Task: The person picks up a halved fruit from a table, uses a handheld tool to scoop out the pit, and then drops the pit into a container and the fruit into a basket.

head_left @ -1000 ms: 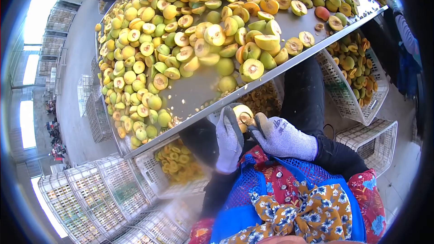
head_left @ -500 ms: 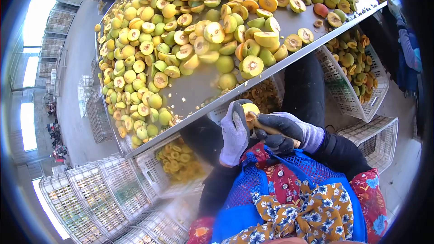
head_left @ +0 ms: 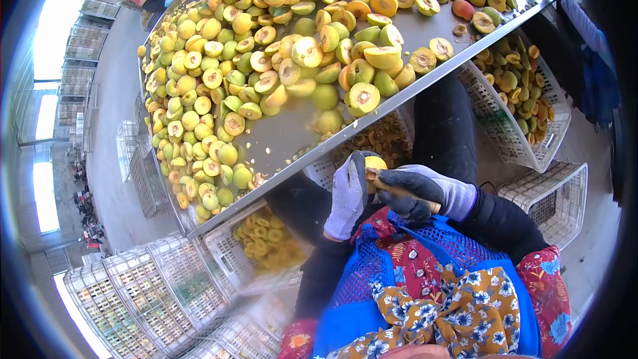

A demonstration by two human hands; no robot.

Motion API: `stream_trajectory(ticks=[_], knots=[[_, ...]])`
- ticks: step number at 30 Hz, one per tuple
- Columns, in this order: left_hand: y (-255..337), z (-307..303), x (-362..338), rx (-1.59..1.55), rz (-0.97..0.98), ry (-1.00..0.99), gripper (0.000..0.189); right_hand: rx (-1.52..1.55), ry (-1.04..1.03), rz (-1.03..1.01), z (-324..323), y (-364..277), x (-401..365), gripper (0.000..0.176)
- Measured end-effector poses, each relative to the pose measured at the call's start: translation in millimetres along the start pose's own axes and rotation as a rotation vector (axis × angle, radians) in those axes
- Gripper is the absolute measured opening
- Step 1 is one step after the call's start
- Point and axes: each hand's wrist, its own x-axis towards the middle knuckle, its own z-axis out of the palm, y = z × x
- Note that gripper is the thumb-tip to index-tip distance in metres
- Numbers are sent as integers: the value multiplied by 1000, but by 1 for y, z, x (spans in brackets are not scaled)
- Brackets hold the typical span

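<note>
The left hand's grip (head_left: 348, 195) hides part of the yellow fruit (head_left: 376, 162). The counter (head_left: 271, 136) is cut off at the top edge.

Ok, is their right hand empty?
No, the right hand is closed around a tan handle.

Crate stacks (head_left: 84, 48) near bright openings (head_left: 46, 117)

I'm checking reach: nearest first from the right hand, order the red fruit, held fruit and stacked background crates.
1. Held fruit: in the left hand.
2. Red fruit: on the table, ahead.
3. Stacked background crates: upper left, across the floor.
</note>
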Motion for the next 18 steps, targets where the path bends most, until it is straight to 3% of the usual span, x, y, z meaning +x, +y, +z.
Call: stream_trajectory(ticks=[1,4,5,8,9,12,14,16,18], knots=[[-2,-1,-2,191,153,27,42,-31,-75,14,-5,-4,1,42],[4,-8,0,394,354,-10,33,-487,102,-120,4,-7,1,42],[10,-12,1,410,376,-64,29,-713,219,-61,7,-11,3,40],[-4,-19,-1,177,176,-189,28,-1882,491,-705,-1,15,14,38],[-11,-22,-4,53,64,-224,32,-1880,461,-575,13,10,8,36],[-14,-56,-29,571,362,67,38,-1897,472,-550,8,13,8,34],[-28,-99,-53,966,161,92,47,-1794,515,-585,-3,12,9,31],[4,-128,-69,1137,-434,76,46,-1512,465,-721,-44,17,29,32],[13,-135,-67,1329,-622,327,44,-934,354,-351,-37,1,23,34]])
